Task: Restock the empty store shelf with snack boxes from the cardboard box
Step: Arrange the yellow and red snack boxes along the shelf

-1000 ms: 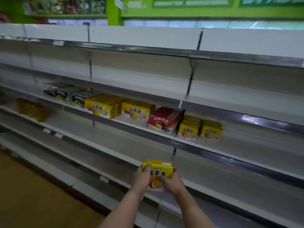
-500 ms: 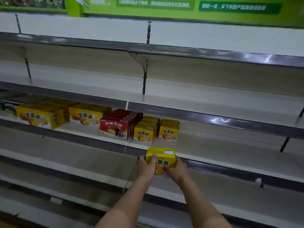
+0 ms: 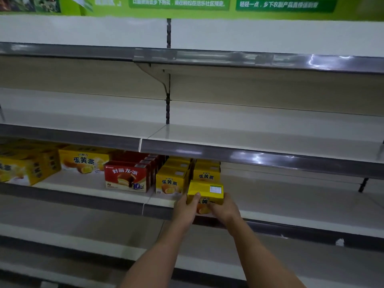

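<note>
Where cream shelf (image 3: 291, 196) meets, seemingly, green signage (image 3: 187, 5)

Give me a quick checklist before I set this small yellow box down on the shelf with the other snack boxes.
1. Grip: left hand and right hand both hold the small yellow box: ok.
2. Landing spot: bare shelf board to the right of the yellow rows: ok.
3. Alignment: box sits in front of the right-hand yellow row, not beside it: not ok if you are starting a new row.
4. Label facing: printed front faces you, partly covered by fingers: ok.
5. Headroom under the shelf rail above: ok.
6. Depth behind the front boxes: cannot tell.
</note>
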The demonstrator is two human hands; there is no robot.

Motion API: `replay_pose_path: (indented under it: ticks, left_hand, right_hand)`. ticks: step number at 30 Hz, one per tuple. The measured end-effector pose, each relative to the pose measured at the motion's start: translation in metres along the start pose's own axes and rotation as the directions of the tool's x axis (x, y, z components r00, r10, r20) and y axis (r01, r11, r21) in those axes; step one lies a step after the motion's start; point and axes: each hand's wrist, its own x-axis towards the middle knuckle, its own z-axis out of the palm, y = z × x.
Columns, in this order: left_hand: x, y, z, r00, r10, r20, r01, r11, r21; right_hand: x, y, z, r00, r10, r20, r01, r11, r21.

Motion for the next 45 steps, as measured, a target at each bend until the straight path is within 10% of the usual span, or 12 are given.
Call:
replay_pose_path:
  ticks: [26, 45]
  left_hand:
    - [0.103, -0.014, 0.036, 0.99, -0.135, -0.042, 0.122, 0.966, -0.226]
    - [0.058, -0.001, 0.02, 0.977, -0.059, -0.204, 0.064, 0.998, 0.02]
  right_hand:
    - [0.1, -0.008, 0.029, 0.968, 0.239, -0.081, -0.224, 0.961, 0.162]
    - [0.046, -0.007, -0.009, 0.988, 0.138, 0.068, -0.142, 0.988, 0.059]
